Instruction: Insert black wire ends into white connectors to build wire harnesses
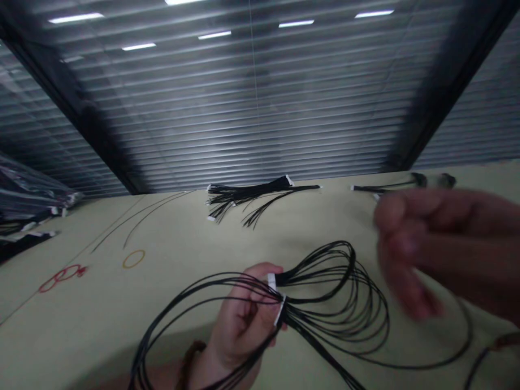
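Note:
My left hand (247, 325) is closed around a bundle of thin black wires (337, 319), low in the middle of the view. Two white connectors, an upper one (272, 281) and a lower one (280, 310), show at its fingertips. The wires loop out to the right and sweep round to the left over my wrist. My right hand (430, 244), blurred by motion, is raised at the right with thumb and forefinger pinched together. One black wire (467, 330) curves from the bundle up behind this hand; its end is hidden there.
Black wire harnesses (260, 192) with white connectors lie at the table's back edge; another harness (365, 188) is further right. Red rings (60, 277), a yellow rubber band (134, 259) and loose wires (138, 216) lie left, near plastic-wrapped harnesses (28, 216). Blinds (252, 119) stand behind the table.

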A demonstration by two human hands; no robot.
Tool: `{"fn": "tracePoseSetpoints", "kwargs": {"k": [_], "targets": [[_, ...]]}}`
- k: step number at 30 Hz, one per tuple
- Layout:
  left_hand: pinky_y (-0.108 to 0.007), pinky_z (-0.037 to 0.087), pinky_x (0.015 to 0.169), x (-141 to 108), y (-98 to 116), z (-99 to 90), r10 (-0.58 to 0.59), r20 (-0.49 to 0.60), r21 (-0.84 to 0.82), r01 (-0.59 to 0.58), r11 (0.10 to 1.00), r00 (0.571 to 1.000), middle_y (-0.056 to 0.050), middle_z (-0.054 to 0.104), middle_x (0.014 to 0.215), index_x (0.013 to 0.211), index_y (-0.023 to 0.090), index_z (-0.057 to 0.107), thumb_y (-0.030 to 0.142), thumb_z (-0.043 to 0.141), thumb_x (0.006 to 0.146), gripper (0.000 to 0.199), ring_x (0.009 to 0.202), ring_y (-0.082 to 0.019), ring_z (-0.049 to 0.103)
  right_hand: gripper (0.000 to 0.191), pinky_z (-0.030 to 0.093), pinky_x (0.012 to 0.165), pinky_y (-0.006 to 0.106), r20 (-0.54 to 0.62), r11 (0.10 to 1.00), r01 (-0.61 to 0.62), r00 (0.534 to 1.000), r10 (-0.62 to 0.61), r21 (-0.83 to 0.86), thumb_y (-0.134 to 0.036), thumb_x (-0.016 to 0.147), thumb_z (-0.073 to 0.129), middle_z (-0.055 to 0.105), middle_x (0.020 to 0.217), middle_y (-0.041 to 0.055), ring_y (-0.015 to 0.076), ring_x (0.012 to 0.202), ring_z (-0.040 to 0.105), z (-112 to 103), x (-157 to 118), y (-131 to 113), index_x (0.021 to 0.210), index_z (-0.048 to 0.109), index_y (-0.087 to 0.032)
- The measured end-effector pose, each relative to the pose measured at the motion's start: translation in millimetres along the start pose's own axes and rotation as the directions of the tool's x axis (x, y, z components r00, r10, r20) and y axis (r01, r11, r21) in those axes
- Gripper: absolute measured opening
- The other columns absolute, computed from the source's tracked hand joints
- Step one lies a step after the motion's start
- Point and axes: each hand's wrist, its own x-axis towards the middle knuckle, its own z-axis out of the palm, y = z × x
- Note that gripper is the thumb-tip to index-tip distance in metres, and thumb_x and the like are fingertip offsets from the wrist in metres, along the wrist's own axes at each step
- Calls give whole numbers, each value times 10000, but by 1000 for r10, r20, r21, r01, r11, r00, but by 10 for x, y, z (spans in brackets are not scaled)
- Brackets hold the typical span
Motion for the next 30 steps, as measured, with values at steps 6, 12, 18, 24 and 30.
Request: {"fn": "tracePoseSetpoints", "kwargs": {"k": [6,12,18,24,30], "targets": [[-78,375,414,-32,8,2,-13,-8,-10,13,1000,1000,26,599,634,1083,301,618,246,631,820,269,441,-25,455,135,303,433,214,190,999,18,982,-24,30,-140,794,501,522,559,-65,69,456,447,484,-255,-282,685,524,-216],[-104,366,418,-69,76,86,-61,-105,-10,60,998,993,19,613,613,1033,289,655,268,673,781,253,442,-39,455,141,295,483,234,142,996,79,987,-73,-37,-125,807,482,532,595,-55,79,495,464,547,-328,-213,708,535,-210],[-100,365,426,-71,115,116,-101,-115,-25,99,995,988,27,604,612,1019,297,661,265,676,777,245,458,-41,455,235,316,477,204,95,972,150,986,-134,-182,-273,890,437,481,531,-18,86,485,447,584,-300,-242,698,530,-175],[-106,357,429,-62,80,88,-62,-103,29,66,997,993,35,562,620,1036,304,650,267,648,801,238,467,-42,447,286,340,495,200,76,951,187,982,-174,-247,-318,914,408,476,526,-7,95,504,455,617,-343,-270,704,533,-171],[-125,335,454,-56,44,38,-16,66,36,13,999,998,38,520,653,1086,336,615,238,594,844,262,504,-52,408,198,327,488,237,103,965,205,976,-190,-164,-184,879,409,537,596,-30,104,501,472,586,-351,-259,722,528,-204]]}}
